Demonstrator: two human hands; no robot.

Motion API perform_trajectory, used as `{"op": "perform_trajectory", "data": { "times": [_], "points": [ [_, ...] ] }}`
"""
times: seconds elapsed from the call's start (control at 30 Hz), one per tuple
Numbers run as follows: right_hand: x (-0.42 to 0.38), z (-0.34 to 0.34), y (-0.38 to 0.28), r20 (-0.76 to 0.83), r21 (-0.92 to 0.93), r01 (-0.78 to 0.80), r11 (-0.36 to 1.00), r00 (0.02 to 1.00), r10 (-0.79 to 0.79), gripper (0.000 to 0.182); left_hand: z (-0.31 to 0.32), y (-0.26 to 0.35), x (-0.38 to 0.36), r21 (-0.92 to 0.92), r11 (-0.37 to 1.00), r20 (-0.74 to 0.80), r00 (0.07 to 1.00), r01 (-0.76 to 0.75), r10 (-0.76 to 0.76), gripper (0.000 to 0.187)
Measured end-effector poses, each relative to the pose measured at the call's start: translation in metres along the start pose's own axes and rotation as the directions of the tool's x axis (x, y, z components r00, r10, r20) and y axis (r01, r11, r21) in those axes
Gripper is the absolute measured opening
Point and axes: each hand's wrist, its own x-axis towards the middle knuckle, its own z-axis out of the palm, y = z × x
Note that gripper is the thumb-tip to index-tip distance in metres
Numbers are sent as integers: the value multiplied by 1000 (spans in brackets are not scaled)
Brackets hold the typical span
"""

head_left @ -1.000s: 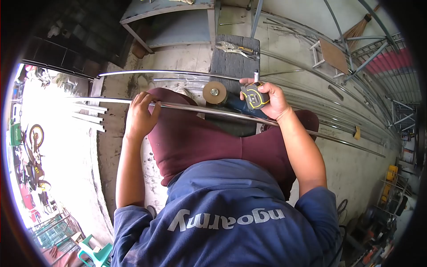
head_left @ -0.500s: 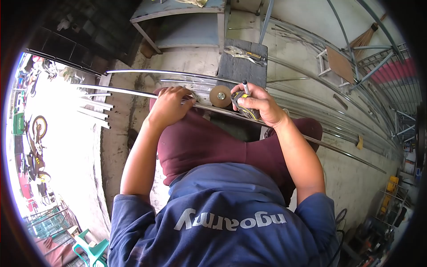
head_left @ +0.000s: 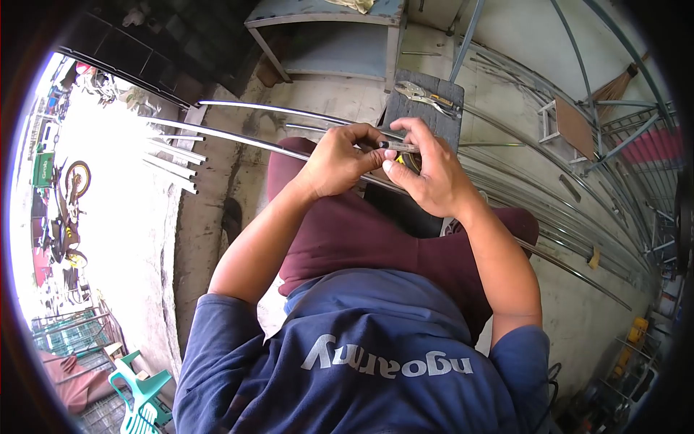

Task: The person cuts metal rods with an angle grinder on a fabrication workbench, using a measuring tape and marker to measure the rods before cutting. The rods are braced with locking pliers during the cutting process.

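Close together above my lap are both hands. My right hand [head_left: 434,173] has its fingers closed round a dark marker [head_left: 399,147] and a black and yellow tape measure [head_left: 410,160], which is mostly hidden behind the fingers. At the marker's left end, the fingertips of my left hand [head_left: 338,160] are pinched together; whether they grip its end is hard to make out. A long shiny metal tube [head_left: 564,262] lies across my thighs, passing beneath both hands.
Locking pliers [head_left: 423,94] lie on a dark stool [head_left: 442,124] ahead. Long metal tubes [head_left: 506,173] lie on the floor to the right. A metal table [head_left: 325,20] stands at the top, a small wooden stool [head_left: 571,129] at the upper right, green chairs [head_left: 141,387] at the lower left.
My left hand has left the tube and moved right to the marker. The marker has tipped from upright to nearly level. The whole view has shifted slightly, and the grinding disc is now hidden.
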Motion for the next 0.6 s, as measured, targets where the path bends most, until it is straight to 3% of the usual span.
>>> {"op": "perform_trajectory", "data": {
  "times": [0.07, 0.1, 0.17, 0.23, 0.27, 0.3, 0.33, 0.37, 0.4, 0.43, 0.47, 0.53, 0.6],
  "points": [
    [-5, -1, 0, 80, -180, 0, 984, 997, 14, 61, -1, -8, -1, -28, 999, 40, 999, 27, -25, 32],
    [-8, -3, 2, 136, -182, 25, 983, 991, 0, 58, 0, -24, 1, -250, 968, 41, 998, -31, 42, 30],
    [-12, -7, 18, 208, -151, -65, 986, 973, 96, 60, -4, -64, 1, -646, 752, -10, 986, -134, 167, 27],
    [-18, -27, 31, 318, -143, -223, 964, 912, 258, 58, -50, -67, -8, -759, 636, -112, 990, -139, 82, 26],
    [-22, -45, 37, 389, -159, -330, 931, 846, 366, 55, -84, -76, -11, -776, 604, -231, 973, -183, -1, 24],
    [-32, -61, 58, 413, -202, -323, 924, 828, 380, 55, -119, -90, -14, -750, 610, -362, 931, -257, -53, 25],
    [-42, -78, 84, 435, -246, -310, 918, 811, 391, 55, -176, -133, -17, -762, 580, -367, 930, -288, -20, 27],
    [-57, -94, 102, 381, -251, -298, 921, 844, 377, 51, -237, -184, -22, -821, 448, -362, 930, -353, 69, 24],
    [-73, -108, 115, 326, -254, -283, 925, 875, 358, 48, -282, -206, -37, -788, 479, -437, 899, -386, 4, 24],
    [-77, -126, 120, 398, -323, -352, 879, 792, 463, 42, -310, -217, -48, -732, 533, -598, 775, -424, -205, 31],
    [-81, -141, 122, 457, -397, -405, 824, 691, 560, 37, -323, -223, -56, -677, 528, -710, 643, -513, -287, 33],
    [-106, -149, 128, 337, -348, -556, 755, 677, 654, 32, -357, -272, -69, -636, 614, -758, 528, -467, -384, 33],
    [-112, -143, 127, 205, -428, -577, 696, 688, 696, 30, -346, -303, -69, -709, 604, -676, 594, -364, -436, 39]
  ]
}}
